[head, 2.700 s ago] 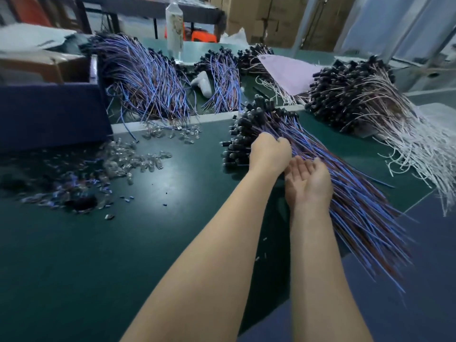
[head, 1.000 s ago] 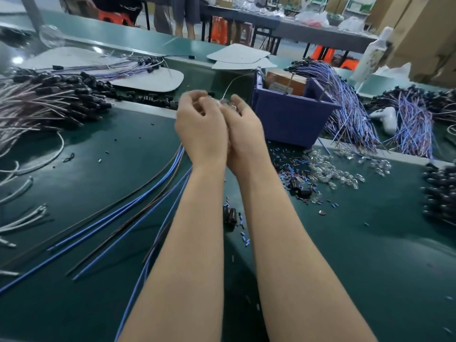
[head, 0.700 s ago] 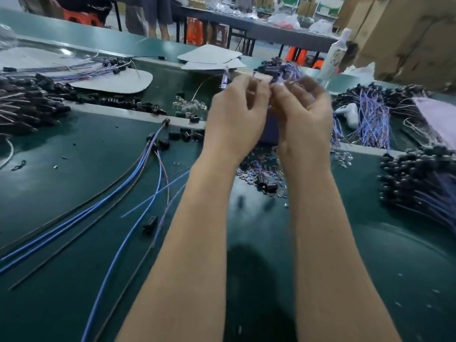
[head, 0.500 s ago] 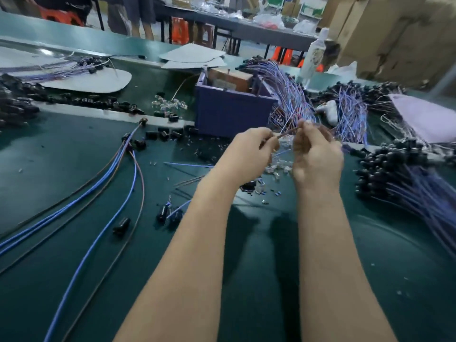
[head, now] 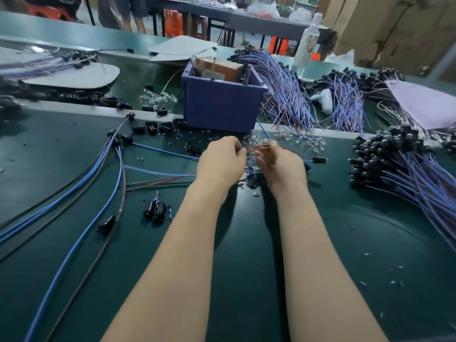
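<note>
In the centre of the frame the left hand (head: 222, 161) and the right hand (head: 281, 166) meet just above the green bench (head: 246, 243). The fingers of both are curled and pinch a thin reddish-brown wire (head: 257, 147) stretched between them. A black cap (head: 318, 159) lies just right of the right hand. A purple bin (head: 222, 109) stands behind the hands, and a bundle of capped wires (head: 399, 169) lies at the right edge.

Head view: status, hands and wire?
Left hand and right hand both pinch thin brown wire above green table. Black plug end lies right. Small clear bulbs scattered nearby.
</note>
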Tool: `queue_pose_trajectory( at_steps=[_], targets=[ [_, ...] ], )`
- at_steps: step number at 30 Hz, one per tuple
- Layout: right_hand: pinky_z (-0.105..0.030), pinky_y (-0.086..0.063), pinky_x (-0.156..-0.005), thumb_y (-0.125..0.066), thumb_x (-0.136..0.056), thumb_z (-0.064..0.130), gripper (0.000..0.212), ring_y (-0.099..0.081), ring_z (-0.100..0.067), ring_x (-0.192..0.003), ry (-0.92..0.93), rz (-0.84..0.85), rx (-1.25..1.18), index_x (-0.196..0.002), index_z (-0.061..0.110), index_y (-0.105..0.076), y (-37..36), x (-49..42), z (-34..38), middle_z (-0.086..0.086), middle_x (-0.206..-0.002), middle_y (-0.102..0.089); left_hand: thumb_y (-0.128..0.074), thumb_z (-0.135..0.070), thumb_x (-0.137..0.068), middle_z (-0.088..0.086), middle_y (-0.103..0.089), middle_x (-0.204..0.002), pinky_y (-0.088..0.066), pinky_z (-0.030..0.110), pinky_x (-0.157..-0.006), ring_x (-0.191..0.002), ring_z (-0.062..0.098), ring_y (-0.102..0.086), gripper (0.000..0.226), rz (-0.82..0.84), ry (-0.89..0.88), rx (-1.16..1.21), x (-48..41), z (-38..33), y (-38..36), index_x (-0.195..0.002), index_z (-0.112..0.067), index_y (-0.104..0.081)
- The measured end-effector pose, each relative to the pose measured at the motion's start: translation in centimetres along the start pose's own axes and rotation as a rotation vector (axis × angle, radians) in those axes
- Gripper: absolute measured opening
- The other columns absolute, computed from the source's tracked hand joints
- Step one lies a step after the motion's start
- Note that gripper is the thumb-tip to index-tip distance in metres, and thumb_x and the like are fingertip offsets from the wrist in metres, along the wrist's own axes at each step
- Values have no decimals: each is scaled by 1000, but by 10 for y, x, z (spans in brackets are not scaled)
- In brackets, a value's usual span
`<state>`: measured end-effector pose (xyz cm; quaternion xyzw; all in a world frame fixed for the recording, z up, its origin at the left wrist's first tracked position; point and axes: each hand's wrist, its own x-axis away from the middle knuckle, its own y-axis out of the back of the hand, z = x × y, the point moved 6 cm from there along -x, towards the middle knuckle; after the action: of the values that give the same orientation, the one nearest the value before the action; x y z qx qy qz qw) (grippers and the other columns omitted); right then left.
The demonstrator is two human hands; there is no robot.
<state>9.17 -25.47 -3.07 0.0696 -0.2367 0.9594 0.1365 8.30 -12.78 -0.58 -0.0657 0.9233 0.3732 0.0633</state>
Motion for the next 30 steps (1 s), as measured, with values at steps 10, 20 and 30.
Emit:
queue_pose_trajectory(
  at_steps=[10, 20, 30],
  targets=[
    [-14, -32, -35, -53, -97, 28, 32, -40, -7, -35, 9, -150, 174, -75, 7, -46, 18, -4, 4, -7, -60, -49, -51, -18, -96, 0, -69, -85, -50, 31, -80, -84, 21, -63, 15, -71, -82, 219, 1, -6, 12, -97, -16, -66],
    [-14, -42, -38, -52, -95, 7, 13, -48, -10, -50, -109, -214, -137, -83, 3, -51, 31, -9, 5, -7, -70, -52, -50, -15, -96, -12, -65, -75, -44, 19, -65, -63, 0, -51, 15, -41, -136, 302, -1, -3, 18, -95, -17, -66],
    [-19, -49, -50, -45, -97, 12, 35, -52, -10, -55, 147, -187, 453, -133, 11, -47, 29, -18, 13, -1, -86, -56, -48, -13, -97, -12, -67, -82, -51, 27, -81, -79, 7, -61, 16, -125, -101, 443, -1, 0, 26, -90, -21, -60]
  ],
)
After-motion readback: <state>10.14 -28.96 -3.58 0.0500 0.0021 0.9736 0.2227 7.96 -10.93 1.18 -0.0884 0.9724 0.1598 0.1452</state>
